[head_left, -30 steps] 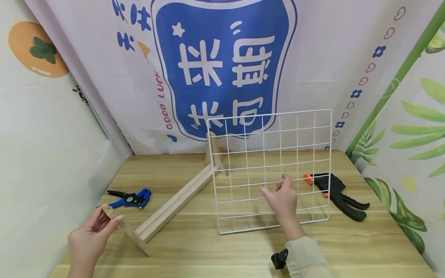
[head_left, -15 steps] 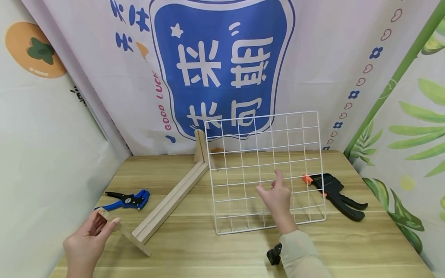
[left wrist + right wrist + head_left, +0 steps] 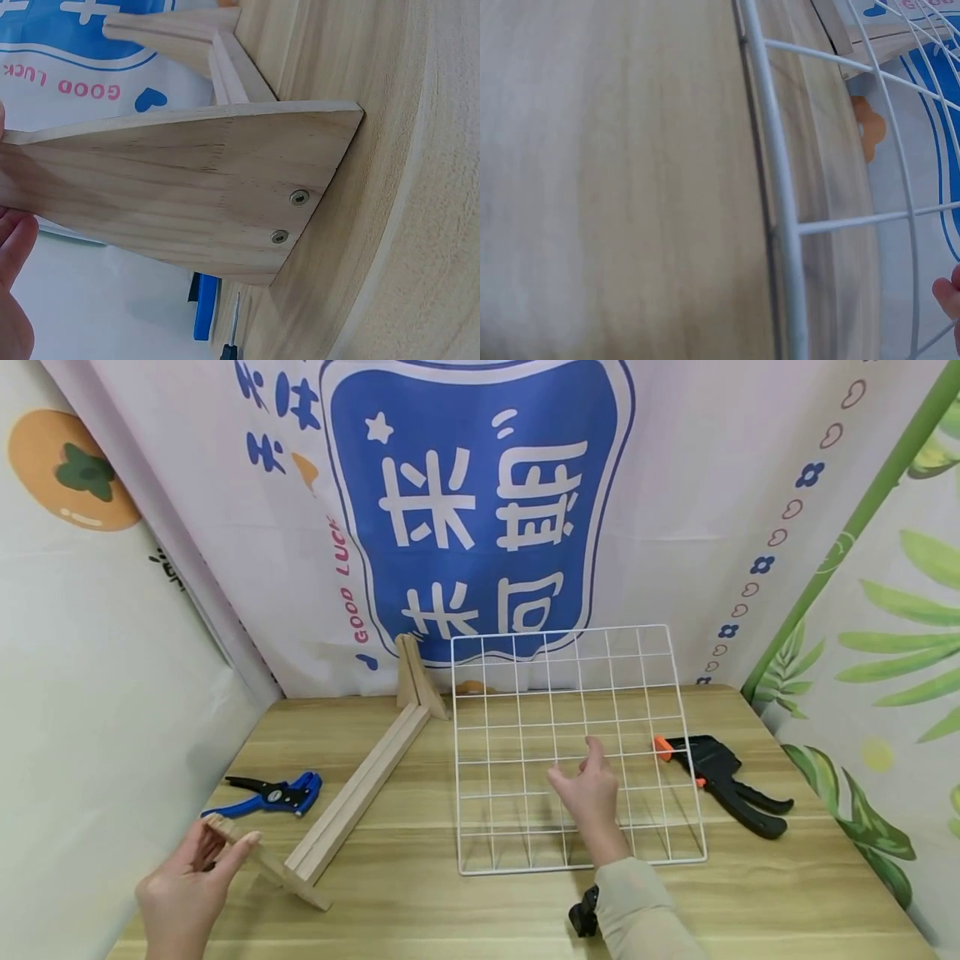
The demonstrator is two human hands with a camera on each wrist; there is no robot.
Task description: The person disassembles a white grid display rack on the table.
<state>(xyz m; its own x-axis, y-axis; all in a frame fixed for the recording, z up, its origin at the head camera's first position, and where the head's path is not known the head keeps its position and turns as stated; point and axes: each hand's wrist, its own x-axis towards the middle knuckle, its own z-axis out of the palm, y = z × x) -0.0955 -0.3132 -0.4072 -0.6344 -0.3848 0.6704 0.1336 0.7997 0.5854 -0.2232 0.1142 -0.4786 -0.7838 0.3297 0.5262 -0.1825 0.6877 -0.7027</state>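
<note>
My left hand (image 3: 183, 877) pinches the upper end of the near wooden end panel (image 3: 187, 187) between thumb and fingers. Two bolt heads show on that panel's outer face. It belongs to a wooden stand whose long grooved bar (image 3: 360, 793) runs back to a second upright end (image 3: 418, 681). My right hand (image 3: 588, 785) grips a white wire grid panel (image 3: 517, 696) near its middle, thumb and index finger raised, the other fingers curled at the wires. The grid leans back from its lower edge, close over the table. Only fingertips (image 3: 946, 296) of this hand show in the right wrist view.
Blue-and-black pliers-like wire strippers (image 3: 277, 795) lie left of the stand. Beyond the grid's right edge lies a black pistol-shaped hand tool (image 3: 723, 768) with orange parts. A screwdriver (image 3: 231, 349) shows at the left wrist view's bottom. A printed curtain (image 3: 675, 527) hangs behind the table (image 3: 450, 918).
The wire grid has shifted left, and its top edge has tipped back and down with my right hand. The stand's far end has swung left, while my left hand keeps its hold on the near panel.
</note>
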